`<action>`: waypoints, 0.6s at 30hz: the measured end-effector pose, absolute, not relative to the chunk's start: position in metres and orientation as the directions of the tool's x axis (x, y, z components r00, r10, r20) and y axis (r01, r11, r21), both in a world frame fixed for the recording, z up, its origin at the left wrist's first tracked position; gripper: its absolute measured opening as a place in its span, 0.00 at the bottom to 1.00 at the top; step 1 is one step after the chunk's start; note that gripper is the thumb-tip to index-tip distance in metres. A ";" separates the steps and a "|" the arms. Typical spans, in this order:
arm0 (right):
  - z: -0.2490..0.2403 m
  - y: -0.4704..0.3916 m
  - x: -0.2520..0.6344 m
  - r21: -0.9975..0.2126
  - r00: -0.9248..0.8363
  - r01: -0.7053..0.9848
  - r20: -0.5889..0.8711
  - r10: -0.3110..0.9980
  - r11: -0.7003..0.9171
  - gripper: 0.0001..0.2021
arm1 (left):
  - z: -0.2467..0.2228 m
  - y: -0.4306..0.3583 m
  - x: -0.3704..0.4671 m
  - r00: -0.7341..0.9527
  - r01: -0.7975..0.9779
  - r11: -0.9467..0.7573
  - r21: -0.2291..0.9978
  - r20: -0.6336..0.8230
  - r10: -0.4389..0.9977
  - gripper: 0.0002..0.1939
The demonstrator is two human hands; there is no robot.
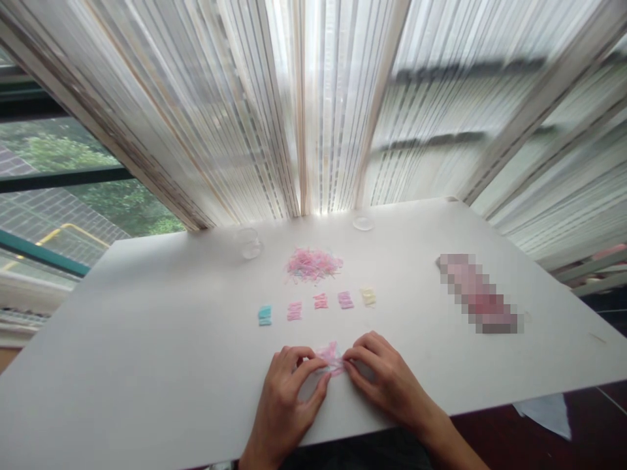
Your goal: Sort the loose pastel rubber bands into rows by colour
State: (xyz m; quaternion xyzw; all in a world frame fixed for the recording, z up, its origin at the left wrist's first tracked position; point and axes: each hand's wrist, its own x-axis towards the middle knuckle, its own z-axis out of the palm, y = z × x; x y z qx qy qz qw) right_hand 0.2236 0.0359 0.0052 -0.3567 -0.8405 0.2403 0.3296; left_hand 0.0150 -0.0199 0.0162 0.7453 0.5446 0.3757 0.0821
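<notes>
Near the table's front edge lies a small clump of pink and pale blue strips [333,356]. My left hand [296,391] is at its left side, fingers bent, tips at the strips. From the right, my right hand [382,375] pinches the clump's edge between thumb and fingertips. Beyond them is a row of small sorted bundles: blue [265,315], pink [294,311], coral pink [321,301], purple [345,299] and pale yellow [368,297]. Behind the row sits a larger loose pile of mixed strips [313,264].
A clear round container [251,247] stands at the back left of the white table [147,339], and a clear round lid [363,224] lies at the back. A blurred-out pinkish object [480,294] is on the right. Striped curtains [323,98] hang behind.
</notes>
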 end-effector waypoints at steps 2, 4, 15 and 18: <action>0.006 0.036 0.225 -0.672 -0.516 0.419 0.377 0.769 0.611 0.07 | 0.015 -0.020 0.015 0.119 0.745 -0.392 0.540 0.470 0.875 0.06; 0.007 0.036 0.226 -0.696 -0.507 0.400 0.375 0.776 0.597 0.07 | 0.013 -0.020 0.014 0.113 0.741 -0.391 0.547 0.472 0.874 0.07; 0.009 0.035 0.228 -0.743 -0.526 0.315 0.382 0.760 0.591 0.08 | 0.009 -0.020 0.016 0.150 0.769 -0.407 0.493 0.480 0.865 0.06; 0.009 0.036 0.228 -0.743 -0.538 0.305 0.382 0.751 0.596 0.08 | 0.010 -0.019 0.017 0.170 0.766 -0.421 0.486 0.478 0.862 0.06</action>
